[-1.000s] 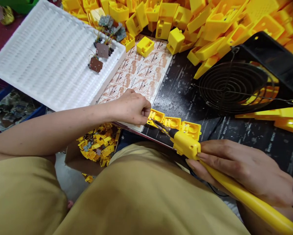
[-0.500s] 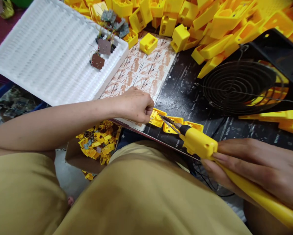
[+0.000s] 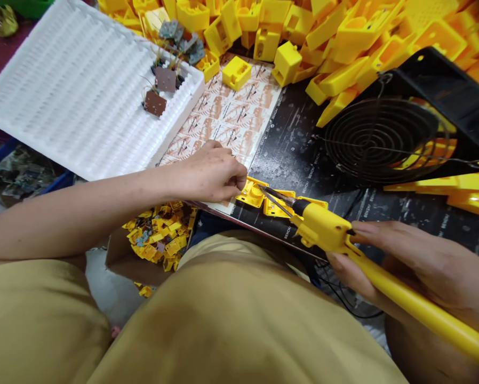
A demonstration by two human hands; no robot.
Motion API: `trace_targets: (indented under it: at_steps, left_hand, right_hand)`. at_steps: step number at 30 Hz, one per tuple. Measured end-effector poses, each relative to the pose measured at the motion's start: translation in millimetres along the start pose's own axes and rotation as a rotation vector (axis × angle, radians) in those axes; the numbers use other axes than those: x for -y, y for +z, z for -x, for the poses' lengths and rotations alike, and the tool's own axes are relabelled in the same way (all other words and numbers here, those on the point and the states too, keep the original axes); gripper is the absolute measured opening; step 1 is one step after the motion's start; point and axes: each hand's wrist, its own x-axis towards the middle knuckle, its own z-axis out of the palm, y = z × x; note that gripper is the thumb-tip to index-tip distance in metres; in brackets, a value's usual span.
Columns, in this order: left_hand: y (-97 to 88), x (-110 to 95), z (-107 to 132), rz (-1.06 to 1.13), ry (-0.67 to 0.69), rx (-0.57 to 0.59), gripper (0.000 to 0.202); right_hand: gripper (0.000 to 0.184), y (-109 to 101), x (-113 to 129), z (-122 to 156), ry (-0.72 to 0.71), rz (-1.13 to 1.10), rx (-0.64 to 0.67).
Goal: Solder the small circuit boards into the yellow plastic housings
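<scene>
My right hand (image 3: 427, 266) grips a yellow soldering gun (image 3: 323, 226) by its long handle. Its thin metal tip reaches into a small open yellow plastic casing (image 3: 252, 193) near the bench's front edge. From the left, my left hand (image 3: 213, 170) comes up against that casing with its fingers curled closed. Whatever those fingertips pinch is hidden behind the knuckles. Just right of that casing lies a second open yellow casing (image 3: 278, 209), partly behind the gun's tip. A third casing (image 3: 318, 204) sits beyond it in the same row.
A white foam tray (image 3: 75, 96) with brown circuit boards (image 3: 155, 103) lies at left. Yellow casings (image 3: 343, 48) are heaped along the back. A black fan (image 3: 383, 138) stands at right. A cardboard box (image 3: 123, 256) of small yellow parts sits below the bench edge.
The whole view has shifted slightly. My right hand's fingers have changed position on the soldering gun's handle. My left hand stays at the casing, and the tip remains over it.
</scene>
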Motion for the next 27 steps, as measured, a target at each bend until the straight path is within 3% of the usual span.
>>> trace_targets:
  at_steps: [5, 9, 15, 21, 27]
  left_hand:
    - [6.7, 4.5, 4.3, 0.122, -0.069, -0.118, 0.011]
    - [10.5, 3.2, -0.4, 0.164, -0.113, -0.134, 0.015]
    - [11.0, 1.7, -3.4, 0.212, -0.156, -0.204, 0.014]
    - [7.9, -5.5, -7.8, 0.131, -0.192, -0.15, 0.014]
    - [9.3, -7.2, -8.8, 0.101, -0.214, -0.146, 0.015]
  right_hand:
    - [0.048, 2.5, -5.1, 13.7, 0.018, 0.02, -0.004]
    - [0.033, 10.1, -3.5, 15.5, 0.112, 0.083, -0.046]
    - [0.026, 16.8, 3.4, 2.4, 0.055, 0.026, -0.12]
    - [0.004, 23.4, 14.6, -1.0, 0.145, -0.087, -0.142]
    - [0.019, 24.7, 18.8, -5.2, 0.164, -0.048, -0.096]
